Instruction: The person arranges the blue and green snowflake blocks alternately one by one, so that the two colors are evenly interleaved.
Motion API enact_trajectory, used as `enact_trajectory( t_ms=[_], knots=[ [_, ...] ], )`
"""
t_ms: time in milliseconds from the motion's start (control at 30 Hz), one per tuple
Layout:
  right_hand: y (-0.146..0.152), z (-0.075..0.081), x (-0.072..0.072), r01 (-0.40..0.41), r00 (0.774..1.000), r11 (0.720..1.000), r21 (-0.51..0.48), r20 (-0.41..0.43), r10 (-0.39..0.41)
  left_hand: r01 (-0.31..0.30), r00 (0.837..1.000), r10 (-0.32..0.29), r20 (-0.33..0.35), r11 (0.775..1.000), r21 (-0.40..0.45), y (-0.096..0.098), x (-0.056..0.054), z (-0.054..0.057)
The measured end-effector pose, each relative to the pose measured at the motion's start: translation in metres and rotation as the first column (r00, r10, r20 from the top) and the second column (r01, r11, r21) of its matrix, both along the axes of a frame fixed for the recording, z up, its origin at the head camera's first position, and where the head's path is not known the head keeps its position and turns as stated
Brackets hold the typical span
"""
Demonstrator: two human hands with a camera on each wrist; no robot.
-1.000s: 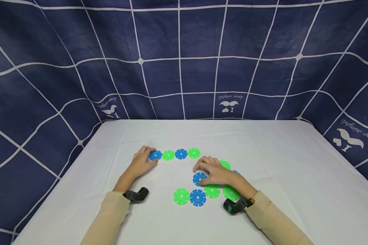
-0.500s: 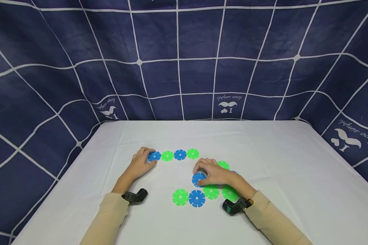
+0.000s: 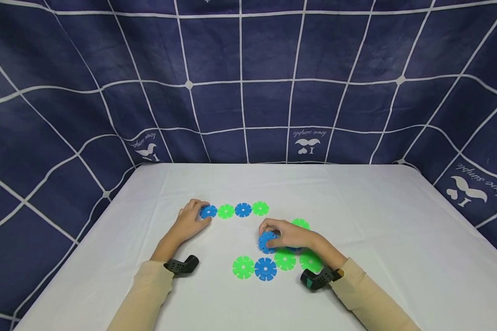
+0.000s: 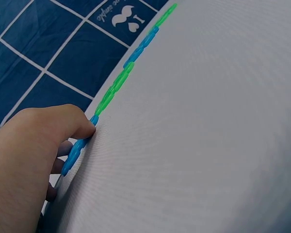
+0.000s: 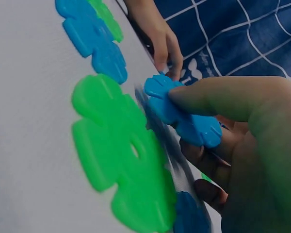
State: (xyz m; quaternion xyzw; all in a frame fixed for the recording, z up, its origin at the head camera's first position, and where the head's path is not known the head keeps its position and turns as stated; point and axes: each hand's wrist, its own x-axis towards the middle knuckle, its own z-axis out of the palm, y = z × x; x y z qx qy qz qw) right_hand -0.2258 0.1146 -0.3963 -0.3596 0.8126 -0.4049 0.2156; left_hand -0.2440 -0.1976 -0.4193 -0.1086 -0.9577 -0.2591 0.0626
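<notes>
Right hand (image 3: pixel 291 234) pinches a blue disc (image 5: pixel 185 123), left hand (image 3: pixel 190 221) grips another blue disc (image 3: pixel 208 212)

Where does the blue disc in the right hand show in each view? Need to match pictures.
Head: blue disc below centre, slightly right, in the right hand.
Left wrist: not in this picture.
Right wrist: blue disc right of centre.
Shared landmark: left hand, left of centre in head, at left in left wrist, top middle in right wrist.

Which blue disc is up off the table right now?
The blue disc pinched in the right hand: it is tilted above the white table, while the other blue discs in view lie on it.
</notes>
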Motion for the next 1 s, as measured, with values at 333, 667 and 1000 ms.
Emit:
enact_trajectory(
  t_ms=[333, 667, 1000],
  knots=[
    [0.008, 0.004, -0.011, 0.124, 0.992, 0.984, -0.124, 0.000, -0.125, 0.001, 1.000, -0.001, 0.000, 1.000, -0.012, 0.000, 0.000, 0.000],
    [0.008, 0.000, -0.020, 0.386, 0.918, 0.883, -0.268, 0.019, -0.396, 0.006, 1.000, -0.006, -0.007, 1.000, -0.013, -0.001, 0.002, 0.001],
    [0.010, -0.012, -0.024, 0.532, 0.832, 0.828, -0.179, -0.073, -0.550, -0.010, 1.000, 0.010, 0.016, 1.000, -0.012, -0.001, 0.002, 0.000]
  ],
)
